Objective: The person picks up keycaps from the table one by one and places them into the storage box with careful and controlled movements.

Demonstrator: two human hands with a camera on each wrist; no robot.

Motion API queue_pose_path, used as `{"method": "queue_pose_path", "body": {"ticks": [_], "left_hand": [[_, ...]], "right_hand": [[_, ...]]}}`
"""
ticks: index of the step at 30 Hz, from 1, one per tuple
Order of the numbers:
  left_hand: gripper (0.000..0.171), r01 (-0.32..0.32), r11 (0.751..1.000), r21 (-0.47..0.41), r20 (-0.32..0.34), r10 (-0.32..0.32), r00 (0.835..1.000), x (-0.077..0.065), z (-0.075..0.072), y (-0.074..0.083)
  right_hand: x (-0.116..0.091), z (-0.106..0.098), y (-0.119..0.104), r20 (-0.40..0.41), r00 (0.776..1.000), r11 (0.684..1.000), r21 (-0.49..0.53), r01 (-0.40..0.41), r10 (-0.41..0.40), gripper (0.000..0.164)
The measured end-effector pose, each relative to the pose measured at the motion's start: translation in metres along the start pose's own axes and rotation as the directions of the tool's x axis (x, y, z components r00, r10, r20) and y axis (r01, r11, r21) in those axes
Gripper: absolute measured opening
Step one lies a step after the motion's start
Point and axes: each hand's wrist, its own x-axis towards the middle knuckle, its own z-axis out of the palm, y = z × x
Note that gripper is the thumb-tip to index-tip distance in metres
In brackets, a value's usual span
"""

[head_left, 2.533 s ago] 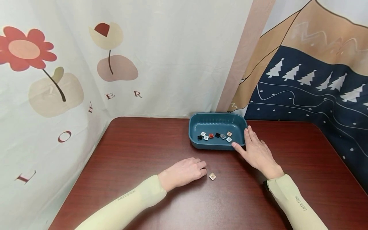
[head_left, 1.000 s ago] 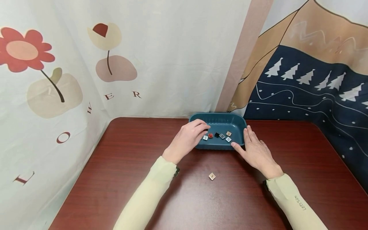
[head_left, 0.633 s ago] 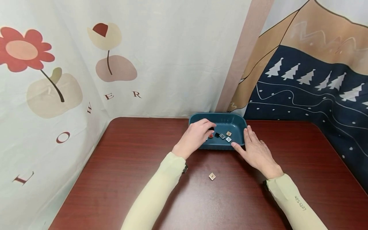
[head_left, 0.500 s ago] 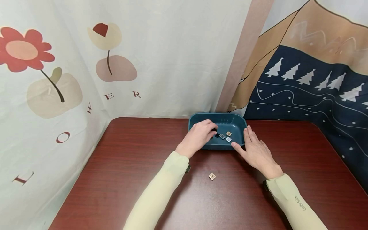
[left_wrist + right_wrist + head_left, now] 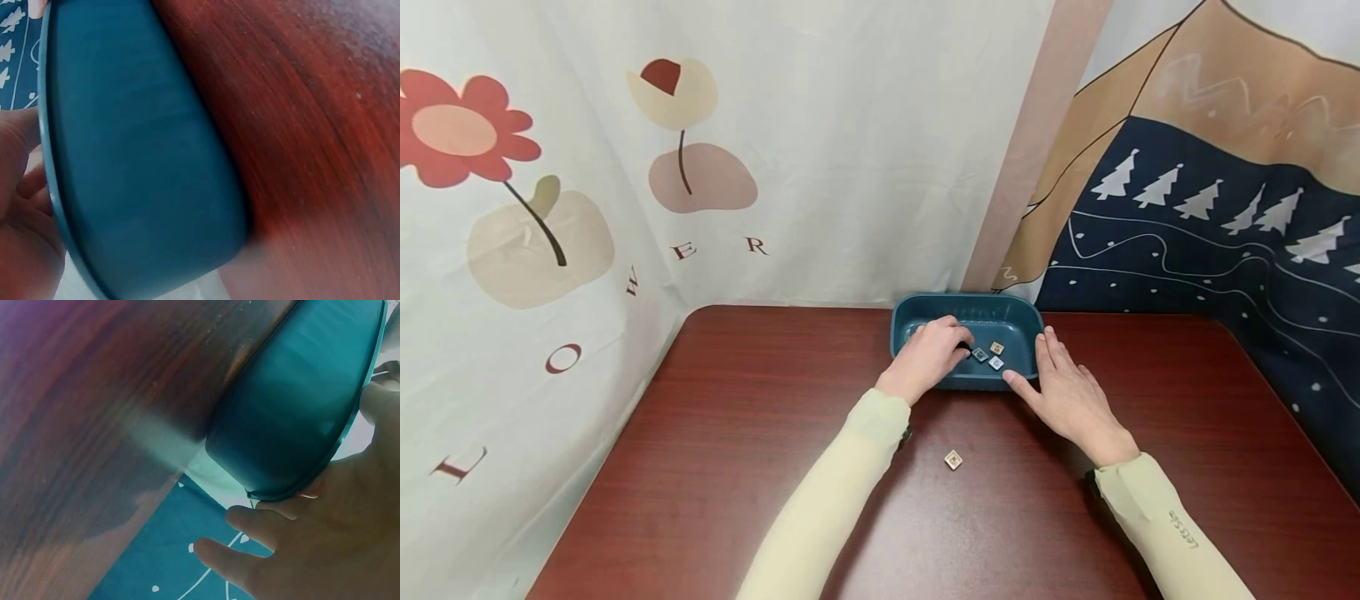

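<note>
In the head view, my left hand (image 5: 928,357) reaches over the near side of a blue plastic tray (image 5: 967,384). Its thumb and fingers pinch a small black keycap (image 5: 965,345), mostly covered by the fingertips. Right beside them in the tray lie a grey keycap (image 5: 980,355), a beige keycap (image 5: 997,348) and a white keycap (image 5: 996,363). The left hand hides the tray's left part. My right hand (image 5: 1075,400) rests with straight fingers against the tray's right end, thumb at the near rim. The right wrist view shows that hand (image 5: 312,537) along the rim.
A single beige keycap (image 5: 953,460) lies on the red-brown wooden table (image 5: 760,400), nearer than the tray. Behind the table hangs a white curtain (image 5: 850,150) with flower prints. A dark blue, tree-printed cloth (image 5: 1195,242) hangs at the right.
My left hand has left the table near the beige keycap, entered the tray and moved right with a black keycap in its fingers. The right hand has stayed at the tray's end.
</note>
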Motion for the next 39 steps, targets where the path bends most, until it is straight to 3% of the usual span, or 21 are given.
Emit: {"method": "queue_pose_path", "body": {"ticks": [11, 22, 26, 32, 39], "left_hand": [[0.016, 0.053, 0.997, 0.056, 0.126, -0.059, 0.990, 0.015, 0.009, 0.003], [0.017, 0.084, 0.992, 0.091, 0.182, -0.100, 0.978, 0.021, 0.010, 0.003], [0.019, 0.062, 0.991, 0.120, 0.150, -0.080, 0.986, 0.019, 0.010, 0.003], [0.023, -0.001, 0.994, 0.106, 0.031, -0.002, 1.000, 0.009, 0.008, 0.003], [0.029, -0.101, 0.989, 0.109, -0.083, 0.111, 0.990, -0.007, -0.001, 0.007]], "right_hand": [[0.000, 0.001, 0.001, 0.007, 1.000, 1.000, -0.004, -0.006, 0.006, 0.105], [0.000, 0.000, 0.001, 0.003, 1.000, 1.000, 0.004, 0.002, -0.003, 0.104], [0.000, 0.000, 0.001, -0.004, 1.000, 1.000, -0.002, 0.007, -0.007, 0.103], [0.000, 0.000, 0.001, -0.002, 1.000, 1.000, 0.001, 0.008, -0.008, 0.103], [0.000, -0.001, 0.000, -0.005, 1.000, 1.000, 0.000, 0.007, -0.007, 0.103]]}}
